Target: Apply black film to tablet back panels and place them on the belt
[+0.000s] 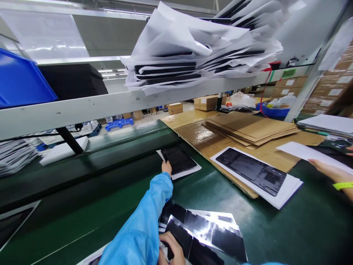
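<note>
The head view looks down along a dark green work surface (pixel 275 228) that fills the lower half of the frame. A light blue sleeve (pixel 143 224) runs up from the bottom centre, and at its end the left hand (pixel 166 168), just left of the frame's middle, rests its fingers on the near left corner of a small black panel (pixel 178 159) lying on a white sheet (pixel 190 170); the fingers look closed together on that edge, though whether they pinch it or only press on it cannot be told. At the bottom centre the right hand (pixel 171 247) curls its fingers over the edge of a pile of glossy black film sheets (pixel 209 232), gripping it. To the right of centre a long black panel (pixel 252 170) lies on a stack of white paper (pixel 286 187), which overlaps a brown cardboard sheet (pixel 193 132); behind it, in the upper right middle, sits a stack of flat cardboard pieces (pixel 250 127). At the right edge another person's hand (pixel 325 168), with a yellow-green wristband (pixel 343 185), lies on a white sheet of paper (pixel 300 151). Across the top a grey shelf rail (pixel 82 106) carries a messy heap of black panels interleaved with white paper (pixel 198 48), with a blue bin (pixel 19 79) in the upper left and a black block (pixel 73 81) beside it
</note>
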`<action>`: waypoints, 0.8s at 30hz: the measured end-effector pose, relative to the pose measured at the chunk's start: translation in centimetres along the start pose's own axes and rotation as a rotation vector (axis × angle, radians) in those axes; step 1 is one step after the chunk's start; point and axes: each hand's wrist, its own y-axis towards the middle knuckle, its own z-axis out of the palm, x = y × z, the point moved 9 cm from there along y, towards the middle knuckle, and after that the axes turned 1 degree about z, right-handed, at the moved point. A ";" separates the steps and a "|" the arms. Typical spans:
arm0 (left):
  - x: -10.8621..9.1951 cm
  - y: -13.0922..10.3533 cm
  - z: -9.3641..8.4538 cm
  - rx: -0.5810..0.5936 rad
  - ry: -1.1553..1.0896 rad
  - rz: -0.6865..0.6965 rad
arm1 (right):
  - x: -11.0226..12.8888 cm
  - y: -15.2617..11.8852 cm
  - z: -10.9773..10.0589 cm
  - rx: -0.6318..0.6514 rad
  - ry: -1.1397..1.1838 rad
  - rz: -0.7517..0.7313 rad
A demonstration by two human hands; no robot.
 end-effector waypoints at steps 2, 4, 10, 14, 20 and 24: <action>0.0 0.1 -0.2 -0.006 -0.009 0.004 | 1.0 0.0 -0.3 -0.017 -0.056 0.003; 0.1 0.3 -0.3 -0.012 -0.014 0.006 | 1.9 0.1 -0.5 -0.034 -0.049 -0.021; 0.3 0.8 -0.1 -0.017 -0.006 -0.014 | 2.1 -0.1 -0.6 -0.084 0.014 -0.104; 0.1 0.8 1.0 -0.005 0.000 -0.021 | 1.9 0.1 -1.3 -0.082 0.070 -0.100; -0.5 0.6 2.8 0.009 0.028 0.001 | 4.6 1.4 -1.5 0.219 0.109 -0.180; -0.7 0.1 3.6 0.016 0.063 0.017 | 4.3 1.0 -1.4 0.145 0.102 -0.187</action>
